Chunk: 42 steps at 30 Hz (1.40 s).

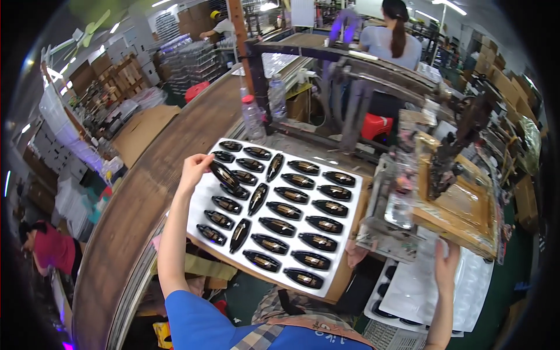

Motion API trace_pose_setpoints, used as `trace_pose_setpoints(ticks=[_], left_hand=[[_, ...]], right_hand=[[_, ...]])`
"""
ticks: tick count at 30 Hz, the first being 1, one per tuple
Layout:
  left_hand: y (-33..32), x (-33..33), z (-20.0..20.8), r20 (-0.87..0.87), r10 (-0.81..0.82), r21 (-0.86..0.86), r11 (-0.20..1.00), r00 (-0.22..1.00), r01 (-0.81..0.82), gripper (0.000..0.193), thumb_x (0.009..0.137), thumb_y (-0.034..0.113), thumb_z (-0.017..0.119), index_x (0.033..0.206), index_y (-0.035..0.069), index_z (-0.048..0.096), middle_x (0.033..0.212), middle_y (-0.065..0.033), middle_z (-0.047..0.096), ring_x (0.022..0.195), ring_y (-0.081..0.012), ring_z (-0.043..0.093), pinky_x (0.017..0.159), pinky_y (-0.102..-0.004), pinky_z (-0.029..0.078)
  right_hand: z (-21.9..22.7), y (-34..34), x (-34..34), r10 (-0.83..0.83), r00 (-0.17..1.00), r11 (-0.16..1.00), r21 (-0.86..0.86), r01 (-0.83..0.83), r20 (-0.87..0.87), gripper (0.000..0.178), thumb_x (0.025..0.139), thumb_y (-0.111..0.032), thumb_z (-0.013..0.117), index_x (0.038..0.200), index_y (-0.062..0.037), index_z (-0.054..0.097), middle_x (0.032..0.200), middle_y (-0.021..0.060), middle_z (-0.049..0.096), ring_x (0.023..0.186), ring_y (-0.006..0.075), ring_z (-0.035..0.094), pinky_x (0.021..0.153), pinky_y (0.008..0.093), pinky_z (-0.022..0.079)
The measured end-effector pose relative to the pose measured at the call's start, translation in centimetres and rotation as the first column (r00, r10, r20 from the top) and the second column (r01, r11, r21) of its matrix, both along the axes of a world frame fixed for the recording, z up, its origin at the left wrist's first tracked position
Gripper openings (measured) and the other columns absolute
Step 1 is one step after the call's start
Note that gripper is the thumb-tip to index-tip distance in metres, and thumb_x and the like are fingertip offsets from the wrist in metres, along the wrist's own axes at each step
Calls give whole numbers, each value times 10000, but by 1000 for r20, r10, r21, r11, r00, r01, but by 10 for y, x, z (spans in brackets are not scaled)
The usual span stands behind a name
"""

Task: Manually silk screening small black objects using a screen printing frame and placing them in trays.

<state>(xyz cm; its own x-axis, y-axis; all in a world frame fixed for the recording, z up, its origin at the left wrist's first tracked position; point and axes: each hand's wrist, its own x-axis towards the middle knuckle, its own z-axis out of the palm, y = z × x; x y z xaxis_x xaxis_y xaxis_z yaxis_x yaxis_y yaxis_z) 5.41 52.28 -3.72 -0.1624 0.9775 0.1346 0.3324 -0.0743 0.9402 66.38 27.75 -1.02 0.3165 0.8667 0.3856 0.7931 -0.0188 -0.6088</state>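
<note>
My left hand (197, 169) pinches the end of a glossy black, pointed-oval piece (224, 176) with gold marking. It holds the piece tilted over the left side of a white tray (280, 153). Rows of similar black pieces fill that tray, such as this black oval piece (284, 210); a few stand at another angle in a middle column. At the right, my right hand (447, 262) is raised with fingers apart and nothing seen in it. It is just below a wooden-framed screen (455, 224), beside stacked white trays (471, 286); I cannot tell whether it touches the frame.
A stained metal printing fixture (388, 239) stands right of the tray. Behind are a dark metal frame (350, 61) and a red-capped plastic bottle (253, 118). A long brown conveyor belt (137, 204) curves along the left. Other people are farther off, one in pink (53, 248).
</note>
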Motion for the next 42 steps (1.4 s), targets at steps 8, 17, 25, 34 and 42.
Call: trace_pose_setpoints(ticks=[8,17,25,34,42], left_hand=[[17,-90,-75,-170,392,-44,914,904,-404,233,775,215,639,782,-17,630,612,-43,590,490,-86,520,468,-219,430],[60,-160,-133,-411,455,-30,859,790,-510,330,732,350,649,808,30,666,728,-102,652,657,-173,603,634,-326,462],[75,-158,-151,-654,309,67,933,691,-354,423,795,355,539,670,-42,614,622,-177,593,591,-313,565,605,-417,428],[35,29,-43,-502,95,179,984,860,-4,225,848,156,518,967,-24,583,889,-140,613,813,-168,571,723,-286,438],[-21,264,29,117,-387,294,893,915,341,178,799,69,539,949,-21,575,862,-84,599,829,-134,552,750,-249,428]], right_hand=[[2,-35,32,-63,992,994,79,72,-112,388,900,-113,438,1257,8,348,1047,130,563,972,178,535,880,298,380],[30,-52,78,-218,974,955,191,227,-67,346,844,-54,505,1182,8,463,1220,115,467,881,162,582,765,250,448],[-13,-89,256,-687,722,709,136,692,-89,393,836,-283,541,1110,-3,507,1059,148,535,941,247,563,753,317,446],[-64,-75,314,-665,532,554,-132,822,524,601,740,-424,593,1143,3,463,1153,204,448,1016,359,491,847,413,415],[-74,-67,324,-578,651,743,-12,669,493,271,849,-252,487,1037,-61,525,1067,205,463,926,354,516,778,403,432]])
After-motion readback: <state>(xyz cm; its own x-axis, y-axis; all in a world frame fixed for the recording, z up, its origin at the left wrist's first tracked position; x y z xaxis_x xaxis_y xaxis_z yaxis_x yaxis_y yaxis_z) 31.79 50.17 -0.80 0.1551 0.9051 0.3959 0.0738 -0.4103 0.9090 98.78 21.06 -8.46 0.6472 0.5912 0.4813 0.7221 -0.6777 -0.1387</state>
